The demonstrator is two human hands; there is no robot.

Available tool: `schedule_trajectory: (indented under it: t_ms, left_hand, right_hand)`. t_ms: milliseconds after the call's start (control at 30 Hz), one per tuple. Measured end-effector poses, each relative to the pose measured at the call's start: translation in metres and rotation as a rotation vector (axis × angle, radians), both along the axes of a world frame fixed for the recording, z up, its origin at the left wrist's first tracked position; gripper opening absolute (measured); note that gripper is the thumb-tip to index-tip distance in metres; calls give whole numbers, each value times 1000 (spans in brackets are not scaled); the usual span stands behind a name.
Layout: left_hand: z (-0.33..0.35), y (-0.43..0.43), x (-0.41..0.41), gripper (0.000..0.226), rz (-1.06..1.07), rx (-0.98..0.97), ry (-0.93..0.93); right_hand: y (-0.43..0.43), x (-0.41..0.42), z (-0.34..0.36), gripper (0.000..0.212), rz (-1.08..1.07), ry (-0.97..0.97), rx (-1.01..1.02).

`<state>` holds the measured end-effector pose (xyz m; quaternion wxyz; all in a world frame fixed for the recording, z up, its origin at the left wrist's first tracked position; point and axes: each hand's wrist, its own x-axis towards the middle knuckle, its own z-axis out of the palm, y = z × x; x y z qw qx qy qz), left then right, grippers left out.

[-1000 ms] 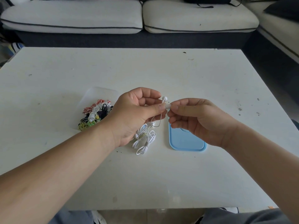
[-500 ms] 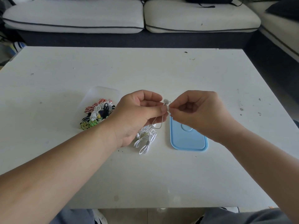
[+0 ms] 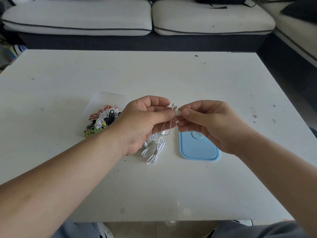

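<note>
White wired earphones (image 3: 154, 148) lie partly coiled on the white table (image 3: 171, 79), with their cable rising to my hands. My left hand (image 3: 145, 122) pinches the cable just below the earbuds (image 3: 174, 105), which stick up above my thumb. My right hand (image 3: 209, 122) pinches a small white piece at the earbud end, its fingertips touching those of my left hand. Both hands hover above the table's middle.
A clear plastic box (image 3: 103, 102) to the left holds several bundled cables in red-white, black, white and green. A light blue lid (image 3: 199, 150) lies flat under my right hand. A white-cushioned sofa (image 3: 137, 18) runs behind the table.
My right hand has turned, from fingers curled over the top back to thumb and forefinger pinching sideways at the earbud. My left hand has kept its grip and place.
</note>
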<state>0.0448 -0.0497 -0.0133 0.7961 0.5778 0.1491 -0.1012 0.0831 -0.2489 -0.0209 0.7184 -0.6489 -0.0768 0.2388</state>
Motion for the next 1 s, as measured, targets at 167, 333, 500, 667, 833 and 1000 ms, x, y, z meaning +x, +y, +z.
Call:
schedule_trajectory:
  t_ms: [167, 333, 500, 667, 833, 1000]
  left_hand:
    - [0, 3, 0, 31, -20, 39, -5]
    - [4, 3, -1, 30, 14, 38, -32]
    - [8, 5, -7, 32, 5, 25, -69]
    - [13, 6, -10, 31, 24, -88, -72]
    - [17, 17, -8, 29, 50, -135, -94]
    - [5, 38, -5, 27, 117, 343, -143]
  right_hand:
    - [2, 0, -2, 30, 7, 25, -12]
    - [5, 3, -11, 32, -63, 113, -128]
    - [20, -9, -32, 22, 53, -70, -564]
    - [43, -19, -40, 31, 195, -143, -696]
    - [50, -16, -43, 12, 284, -187, -747]
    - [47, -7, -35, 14, 233, -4, -543]
